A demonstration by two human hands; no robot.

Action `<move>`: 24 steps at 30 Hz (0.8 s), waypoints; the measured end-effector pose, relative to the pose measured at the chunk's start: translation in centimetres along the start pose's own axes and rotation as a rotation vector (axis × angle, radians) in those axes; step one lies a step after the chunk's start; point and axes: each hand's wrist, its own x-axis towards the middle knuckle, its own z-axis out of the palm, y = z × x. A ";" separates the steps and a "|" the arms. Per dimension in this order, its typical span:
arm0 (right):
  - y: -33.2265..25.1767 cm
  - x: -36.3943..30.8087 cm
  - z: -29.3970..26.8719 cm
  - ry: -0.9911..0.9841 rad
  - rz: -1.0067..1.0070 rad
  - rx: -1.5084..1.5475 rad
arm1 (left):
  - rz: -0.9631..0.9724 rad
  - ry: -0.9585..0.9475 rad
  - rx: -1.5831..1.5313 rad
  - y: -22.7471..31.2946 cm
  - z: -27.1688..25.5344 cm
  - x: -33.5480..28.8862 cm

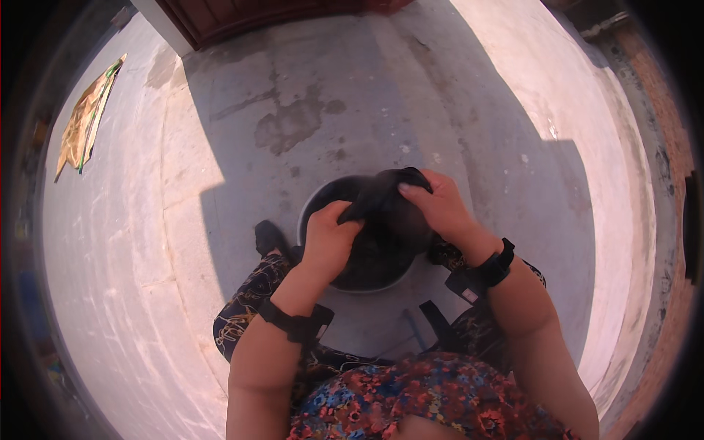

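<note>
Between my hands a dark, bunched cloth (385, 187) stretches above a round basin (304, 220) that stands on the ground between my feet. My left hand (330, 233) is closed on the cloth's near left end, thumb on top. Higher and to the right, my right hand (440, 205) pinches the other end between thumb and fingers. The basin has a pale rim and a dark inside; what lies in it is too dark to make out. Which garment the cloth is, if any, I cannot tell.
Grey concrete with a damp patch (290, 121) lies beyond the basin. A dark red door (242, 15) is at the top. At far left a yellowish flat sheet (88, 121) lies in sunlight. My dark shoe (270, 238) is beside the basin; both wrists wear black straps.
</note>
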 end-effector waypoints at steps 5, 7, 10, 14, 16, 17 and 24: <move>-1.1 -0.3 -1.0 0.237 -0.407 -0.560 | 0.040 0.032 -0.248 0.4 0.7 -0.7; -1.3 -1.6 0.4 0.257 -0.699 -0.658 | 0.075 0.125 -0.315 0.7 1.2 -0.6; -0.2 -3.0 3.1 -0.163 -0.781 -0.374 | 0.091 0.105 -0.117 0.2 1.2 -0.4; 5.4 -0.9 3.3 -0.183 -0.392 -0.468 | 0.297 0.136 -0.055 1.3 3.7 -2.2; 9.1 0.7 3.6 -0.191 -1.031 -0.907 | 0.371 0.111 -0.055 0.4 4.9 -2.4; 9.3 1.0 3.0 -0.384 -0.815 -0.842 | 0.383 0.078 -0.014 0.3 5.1 -2.8; 5.1 2.5 3.9 -0.275 -0.200 -1.401 | 0.447 0.025 0.017 0.8 4.9 -4.1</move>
